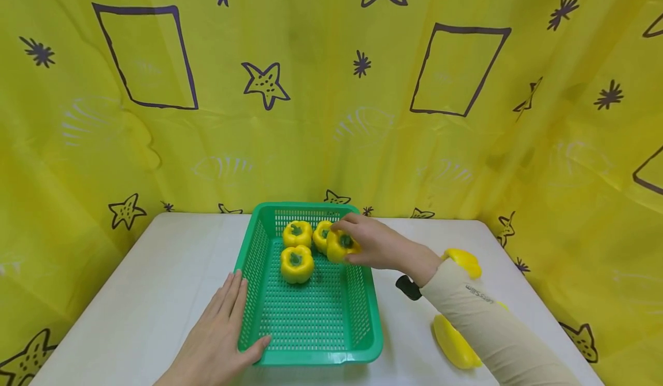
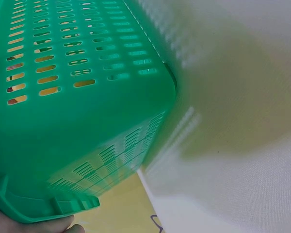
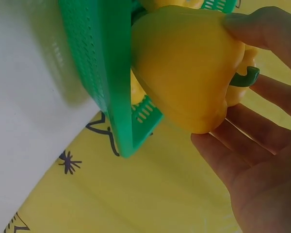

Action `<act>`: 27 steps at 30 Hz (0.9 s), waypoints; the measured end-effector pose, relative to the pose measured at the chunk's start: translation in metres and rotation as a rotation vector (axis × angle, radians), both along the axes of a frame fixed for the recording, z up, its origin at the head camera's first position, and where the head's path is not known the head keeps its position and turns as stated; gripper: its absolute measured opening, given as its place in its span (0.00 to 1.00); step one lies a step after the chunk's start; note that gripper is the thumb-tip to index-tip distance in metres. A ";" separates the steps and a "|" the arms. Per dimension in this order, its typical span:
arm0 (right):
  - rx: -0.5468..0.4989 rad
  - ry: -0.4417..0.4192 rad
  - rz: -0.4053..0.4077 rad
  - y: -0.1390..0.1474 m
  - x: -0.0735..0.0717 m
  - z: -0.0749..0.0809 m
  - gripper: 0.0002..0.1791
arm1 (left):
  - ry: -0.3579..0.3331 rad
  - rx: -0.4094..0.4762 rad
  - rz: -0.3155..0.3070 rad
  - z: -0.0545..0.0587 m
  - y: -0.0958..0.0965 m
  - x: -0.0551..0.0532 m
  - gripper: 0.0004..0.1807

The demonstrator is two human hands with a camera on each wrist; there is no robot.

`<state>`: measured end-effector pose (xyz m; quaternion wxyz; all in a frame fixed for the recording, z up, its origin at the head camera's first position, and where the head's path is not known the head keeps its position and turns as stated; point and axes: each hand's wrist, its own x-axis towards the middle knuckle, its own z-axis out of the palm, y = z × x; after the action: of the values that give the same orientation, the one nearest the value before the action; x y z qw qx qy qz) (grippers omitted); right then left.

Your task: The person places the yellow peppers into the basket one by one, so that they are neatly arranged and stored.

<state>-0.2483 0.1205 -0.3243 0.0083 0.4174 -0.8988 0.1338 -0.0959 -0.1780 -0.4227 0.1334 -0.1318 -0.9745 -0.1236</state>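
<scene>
The right hand [image 1: 375, 241] grips a yellow bell pepper [image 1: 338, 249] between thumb and fingertips, at the far right of a green plastic basket [image 1: 311, 357]. The left hand [image 1: 220, 325] lies well apart from it, fingers straight along the basket's left side, thumb at the near left corner.

The held pepper lies left of the right palm, far and to the right of the left hand, so the right hand is clearly the nearer. Its stem faces the near side in the head view; whether it touches the basket floor cannot be told. The basket's long axis runs near to far, and the pepper sits just beside its right wall.

Three more yellow peppers stand farther left inside: one far [image 1: 297, 233], one nearer [image 1: 297, 264], one partly hidden behind the held pepper [image 1: 321, 235]. On the table [image 1: 171, 282], right of the basket, lie a far pepper [image 1: 464, 262] and a near pepper [image 1: 456, 343].

The beige right sleeve [image 1: 502, 328] carries small dark lettering [image 1: 479, 294], apparently "LetsSlim". Beyond hangs a yellow curtain [image 1: 316, 144] printed with starfish.
</scene>
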 end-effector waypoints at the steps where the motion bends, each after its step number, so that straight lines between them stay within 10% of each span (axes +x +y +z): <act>1: 0.004 0.007 0.005 -0.001 -0.001 -0.002 0.30 | 0.000 0.000 0.001 0.000 0.000 0.000 0.56; 27: 0.134 -0.112 0.033 -0.027 -0.016 -0.028 0.31 | -0.037 0.010 0.016 0.000 0.000 0.000 0.56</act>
<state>-0.2639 0.0933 -0.3524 -0.0723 0.4237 -0.8977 0.0965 -0.0957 -0.1781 -0.4229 0.1171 -0.1211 -0.9771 -0.1297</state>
